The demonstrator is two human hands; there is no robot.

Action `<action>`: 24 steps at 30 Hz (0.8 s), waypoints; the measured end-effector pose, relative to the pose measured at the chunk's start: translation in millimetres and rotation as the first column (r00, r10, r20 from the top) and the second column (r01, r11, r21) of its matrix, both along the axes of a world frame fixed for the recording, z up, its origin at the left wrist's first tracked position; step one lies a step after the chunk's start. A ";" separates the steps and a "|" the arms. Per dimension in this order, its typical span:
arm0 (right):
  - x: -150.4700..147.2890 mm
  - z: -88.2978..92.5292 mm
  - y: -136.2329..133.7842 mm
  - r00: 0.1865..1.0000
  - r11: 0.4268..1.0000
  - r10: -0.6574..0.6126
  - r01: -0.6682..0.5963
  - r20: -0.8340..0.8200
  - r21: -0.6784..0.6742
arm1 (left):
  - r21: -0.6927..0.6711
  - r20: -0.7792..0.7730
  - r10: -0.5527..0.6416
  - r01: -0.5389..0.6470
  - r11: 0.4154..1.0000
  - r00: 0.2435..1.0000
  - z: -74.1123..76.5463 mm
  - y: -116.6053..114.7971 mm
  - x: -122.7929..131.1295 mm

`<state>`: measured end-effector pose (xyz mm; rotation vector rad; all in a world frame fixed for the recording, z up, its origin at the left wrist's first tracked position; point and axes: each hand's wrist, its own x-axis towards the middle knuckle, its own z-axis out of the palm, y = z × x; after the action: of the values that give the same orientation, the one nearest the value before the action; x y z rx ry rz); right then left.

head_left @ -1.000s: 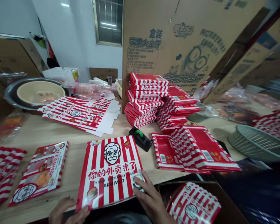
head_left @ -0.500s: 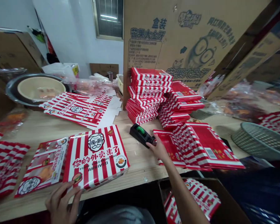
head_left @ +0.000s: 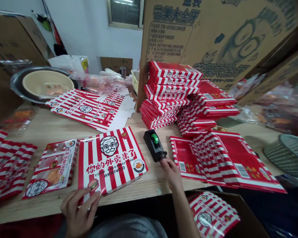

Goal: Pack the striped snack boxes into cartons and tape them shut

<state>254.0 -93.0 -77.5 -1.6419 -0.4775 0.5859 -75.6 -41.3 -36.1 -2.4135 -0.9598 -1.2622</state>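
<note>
A red-and-white striped takeaway box (head_left: 111, 162) lies on the wooden table, printed with a bespectacled cartoon face. My left hand (head_left: 80, 211) grips its near corner at the table's front edge. My right hand (head_left: 171, 173) is pinched on the front end of a black tape dispenser (head_left: 154, 145) with a green core. Its tape is too small to make out. A printed red-and-white packaging sheet (head_left: 51, 168) lies just left of the box.
Stacks of red striped boxes (head_left: 172, 91) stand behind the dispenser, with open red boxes (head_left: 225, 162) to the right. Flat printed sheets (head_left: 85, 109) lie at the back. A basin (head_left: 48, 84), green basket (head_left: 288, 155) and cardboard carton (head_left: 240, 211) surround the table.
My right hand has left the box and moved to the tape dispenser. The box has slid left and turned under my left hand. The whole view has shifted slightly.
</note>
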 end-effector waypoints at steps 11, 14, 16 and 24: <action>-57.6 28.2 -23.4 0.995 0.995 -0.098 0.098 -0.030 -0.007 | -0.103 0.067 -0.077 0.084 0.991 0.995 20.3 -4.8 28.7; -118.6 65.6 -34.1 0.986 0.994 0.091 -0.081 -0.136 0.077 | -0.119 0.083 -0.056 0.066 0.991 0.995 19.7 -7.2 36.6; -149.5 82.6 -27.9 0.946 0.965 0.234 -0.198 -0.224 0.172 | -0.107 0.058 -0.075 0.081 0.991 0.995 23.4 -7.7 39.3; -168.0 80.4 6.1 0.933 0.973 0.135 -0.061 -0.334 0.222 | -0.152 -0.418 -0.049 -0.016 0.988 0.907 57.0 -3.7 47.9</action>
<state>86.0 -86.9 2.8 -1.2854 -0.3476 0.8549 -27.7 -45.0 20.8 -2.6565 -0.9306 -0.6387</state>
